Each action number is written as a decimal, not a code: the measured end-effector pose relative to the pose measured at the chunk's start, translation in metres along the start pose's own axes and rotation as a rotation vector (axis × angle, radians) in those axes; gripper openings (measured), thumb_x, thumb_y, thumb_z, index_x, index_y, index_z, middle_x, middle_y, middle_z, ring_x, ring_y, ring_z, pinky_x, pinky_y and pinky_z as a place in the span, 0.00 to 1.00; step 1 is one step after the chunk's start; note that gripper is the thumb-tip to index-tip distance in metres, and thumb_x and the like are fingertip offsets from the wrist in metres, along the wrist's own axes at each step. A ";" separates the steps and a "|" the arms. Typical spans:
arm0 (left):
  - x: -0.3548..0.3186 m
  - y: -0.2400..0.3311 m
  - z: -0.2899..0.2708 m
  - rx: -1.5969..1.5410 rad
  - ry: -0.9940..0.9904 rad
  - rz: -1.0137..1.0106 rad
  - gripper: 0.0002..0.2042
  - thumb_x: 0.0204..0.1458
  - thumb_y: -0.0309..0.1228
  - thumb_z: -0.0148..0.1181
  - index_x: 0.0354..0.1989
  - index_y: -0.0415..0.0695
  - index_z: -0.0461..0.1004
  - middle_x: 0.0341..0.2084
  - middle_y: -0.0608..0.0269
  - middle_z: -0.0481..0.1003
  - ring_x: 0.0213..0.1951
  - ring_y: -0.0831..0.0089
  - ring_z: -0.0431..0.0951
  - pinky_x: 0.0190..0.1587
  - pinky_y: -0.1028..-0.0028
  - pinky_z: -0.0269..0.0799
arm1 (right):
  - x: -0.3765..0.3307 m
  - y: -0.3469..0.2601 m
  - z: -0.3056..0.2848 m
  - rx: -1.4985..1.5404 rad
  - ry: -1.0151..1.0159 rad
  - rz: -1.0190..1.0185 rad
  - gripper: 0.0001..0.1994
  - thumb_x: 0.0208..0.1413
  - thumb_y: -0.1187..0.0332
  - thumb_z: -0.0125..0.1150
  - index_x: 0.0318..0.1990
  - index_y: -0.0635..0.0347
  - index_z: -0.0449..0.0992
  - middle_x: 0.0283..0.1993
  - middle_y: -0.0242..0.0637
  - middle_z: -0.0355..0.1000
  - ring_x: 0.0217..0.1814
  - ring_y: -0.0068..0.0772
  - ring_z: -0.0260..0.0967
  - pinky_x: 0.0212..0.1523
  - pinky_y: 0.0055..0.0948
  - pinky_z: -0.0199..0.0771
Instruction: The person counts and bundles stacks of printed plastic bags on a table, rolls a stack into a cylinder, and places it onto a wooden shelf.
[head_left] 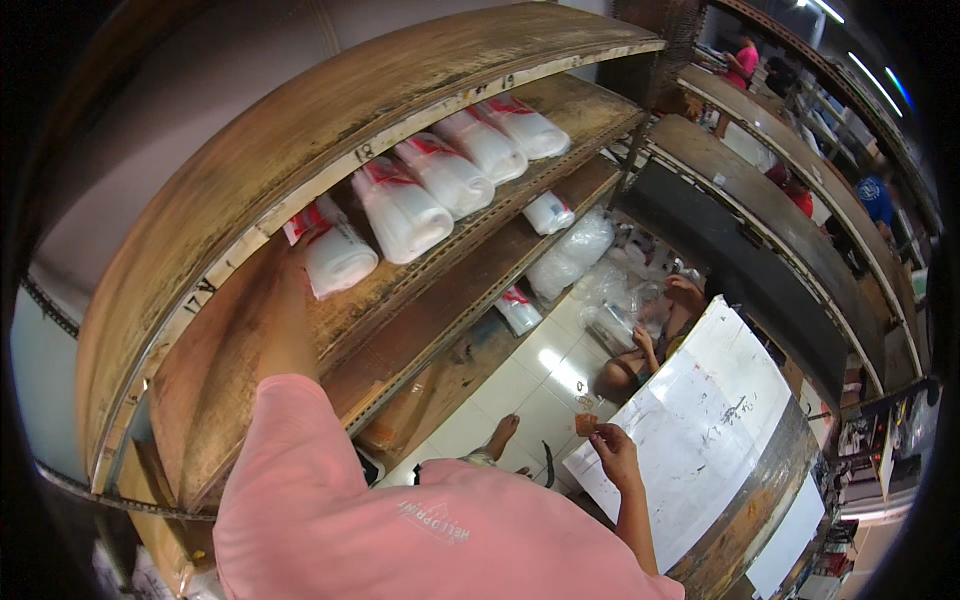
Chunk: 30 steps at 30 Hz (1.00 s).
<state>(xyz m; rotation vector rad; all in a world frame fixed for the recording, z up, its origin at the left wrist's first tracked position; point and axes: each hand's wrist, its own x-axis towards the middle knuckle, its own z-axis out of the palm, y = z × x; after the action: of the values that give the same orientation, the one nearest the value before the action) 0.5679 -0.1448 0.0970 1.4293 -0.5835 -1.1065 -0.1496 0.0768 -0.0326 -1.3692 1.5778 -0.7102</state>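
My left arm reaches up into the wooden shelf, and my left hand (290, 245) is beside a roll of clear plastic bags (342, 262) with red print. Its fingers blend into the brown wood, so their pose does not show. More rolls of plastic bags (402, 215) lie side by side to the right on that shelf. Over the edge of a white-covered table, my right hand (615, 456) pinches a small orange-brown piece (586, 425); its exact kind is unclear. Thin tan loops (584, 389) show just beyond it.
A lower shelf (480, 260) holds a smaller bag roll (549, 213). Beyond the white-covered table (690, 430), another person's hands (684, 292) are among clear plastic bags (615, 290) near the tiled floor (540, 365). Dark shelving (760, 250) stands at the right.
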 end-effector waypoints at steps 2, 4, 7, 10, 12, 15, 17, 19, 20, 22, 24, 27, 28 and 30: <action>-0.016 -0.018 -0.013 -0.180 0.003 0.051 0.25 0.56 0.46 0.70 0.55 0.40 0.77 0.47 0.50 0.82 0.46 0.56 0.83 0.58 0.57 0.77 | 0.003 0.007 -0.001 0.006 -0.020 -0.052 0.15 0.65 0.65 0.66 0.52 0.67 0.79 0.44 0.39 0.81 0.43 0.29 0.76 0.47 0.29 0.77; -0.031 -0.031 -0.024 -0.309 0.004 0.097 0.25 0.56 0.46 0.70 0.56 0.40 0.77 0.47 0.51 0.82 0.46 0.56 0.83 0.58 0.57 0.77 | 0.009 0.020 0.000 0.019 -0.055 -0.048 0.15 0.65 0.65 0.66 0.52 0.67 0.79 0.43 0.39 0.81 0.43 0.28 0.76 0.47 0.29 0.77; -0.047 -0.041 -0.052 -0.421 -0.011 0.130 0.25 0.56 0.45 0.70 0.56 0.41 0.77 0.48 0.51 0.82 0.47 0.56 0.83 0.59 0.57 0.77 | 0.016 0.011 0.007 0.037 -0.150 -0.021 0.15 0.66 0.65 0.65 0.53 0.67 0.79 0.42 0.38 0.80 0.42 0.27 0.76 0.47 0.29 0.76; -0.069 -0.048 -0.075 -0.489 0.002 0.144 0.25 0.56 0.43 0.70 0.57 0.41 0.77 0.48 0.51 0.82 0.47 0.56 0.83 0.57 0.58 0.78 | 0.030 -0.002 0.018 0.028 -0.234 -0.094 0.16 0.66 0.63 0.65 0.54 0.67 0.78 0.42 0.37 0.80 0.43 0.27 0.76 0.47 0.28 0.76; -0.086 -0.058 -0.050 -0.512 0.022 0.192 0.26 0.57 0.44 0.70 0.58 0.40 0.76 0.50 0.51 0.82 0.48 0.57 0.83 0.57 0.60 0.78 | 0.041 -0.005 0.021 0.027 -0.227 -0.107 0.17 0.66 0.62 0.65 0.54 0.67 0.78 0.43 0.37 0.80 0.44 0.27 0.76 0.48 0.28 0.76; -0.139 -0.067 -0.026 -0.555 0.002 0.216 0.26 0.58 0.45 0.68 0.58 0.40 0.75 0.51 0.52 0.81 0.49 0.58 0.83 0.57 0.61 0.79 | 0.054 -0.059 0.033 0.049 -0.394 -0.017 0.20 0.65 0.61 0.66 0.57 0.66 0.76 0.53 0.47 0.79 0.59 0.38 0.77 0.59 0.35 0.75; -0.200 -0.053 0.030 -0.520 0.005 0.108 0.29 0.59 0.50 0.66 0.60 0.40 0.74 0.51 0.53 0.81 0.50 0.59 0.82 0.57 0.60 0.78 | 0.061 -0.087 0.039 0.100 -0.460 -0.047 0.21 0.66 0.60 0.64 0.59 0.65 0.75 0.55 0.45 0.77 0.60 0.37 0.75 0.60 0.35 0.75; -0.241 -0.055 0.063 -0.538 -0.076 0.014 0.31 0.59 0.53 0.65 0.61 0.41 0.73 0.51 0.52 0.81 0.51 0.59 0.82 0.57 0.60 0.78 | 0.072 -0.102 0.052 0.165 -0.520 -0.113 0.21 0.68 0.60 0.62 0.61 0.64 0.74 0.61 0.45 0.74 0.60 0.38 0.75 0.60 0.34 0.74; -0.254 -0.069 0.070 -0.586 -0.103 -0.063 0.32 0.58 0.54 0.65 0.62 0.41 0.72 0.52 0.51 0.80 0.51 0.59 0.82 0.57 0.59 0.78 | 0.075 -0.118 0.059 0.239 -0.595 -0.081 0.24 0.68 0.55 0.61 0.64 0.62 0.70 0.64 0.46 0.71 0.60 0.39 0.74 0.62 0.36 0.73; -0.274 -0.102 0.094 -0.609 -0.118 -0.140 0.34 0.58 0.54 0.64 0.65 0.42 0.69 0.54 0.51 0.79 0.52 0.58 0.81 0.58 0.58 0.78 | 0.069 -0.146 0.068 0.396 -0.665 -0.038 0.32 0.68 0.46 0.57 0.70 0.58 0.63 0.68 0.47 0.67 0.63 0.41 0.71 0.63 0.39 0.72; -0.288 -0.135 0.129 -0.552 -0.146 -0.168 0.34 0.57 0.51 0.65 0.66 0.42 0.67 0.56 0.51 0.77 0.55 0.57 0.80 0.60 0.59 0.76 | 0.058 -0.166 0.074 0.569 -0.666 -0.026 0.40 0.67 0.37 0.52 0.75 0.54 0.56 0.70 0.46 0.64 0.65 0.42 0.69 0.64 0.41 0.71; -0.291 -0.175 0.174 -0.614 -0.329 -0.337 0.34 0.55 0.47 0.67 0.66 0.41 0.67 0.57 0.53 0.76 0.57 0.59 0.78 0.64 0.60 0.73 | 0.048 -0.187 0.076 0.689 -0.723 0.041 0.48 0.63 0.28 0.46 0.79 0.52 0.45 0.77 0.48 0.52 0.74 0.48 0.59 0.70 0.47 0.64; -0.282 -0.199 0.181 -0.561 -0.371 -0.233 0.34 0.54 0.45 0.68 0.67 0.41 0.67 0.56 0.53 0.77 0.57 0.59 0.78 0.64 0.60 0.73 | 0.053 -0.172 0.086 0.670 -0.698 0.002 0.50 0.63 0.28 0.45 0.80 0.54 0.41 0.79 0.48 0.47 0.77 0.46 0.55 0.73 0.44 0.58; -0.269 -0.213 0.198 -0.603 -0.506 -0.343 0.33 0.53 0.42 0.69 0.66 0.41 0.68 0.55 0.52 0.77 0.57 0.58 0.78 0.63 0.59 0.74 | 0.050 -0.178 0.086 0.506 -0.542 -0.059 0.47 0.67 0.40 0.55 0.80 0.58 0.40 0.77 0.48 0.52 0.76 0.39 0.54 0.74 0.35 0.54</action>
<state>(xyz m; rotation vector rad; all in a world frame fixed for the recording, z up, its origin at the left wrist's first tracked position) 0.2289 0.0340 -0.0024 0.7315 -0.3045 -1.7636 0.0080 0.0005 0.0715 -1.1041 0.8591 -0.6453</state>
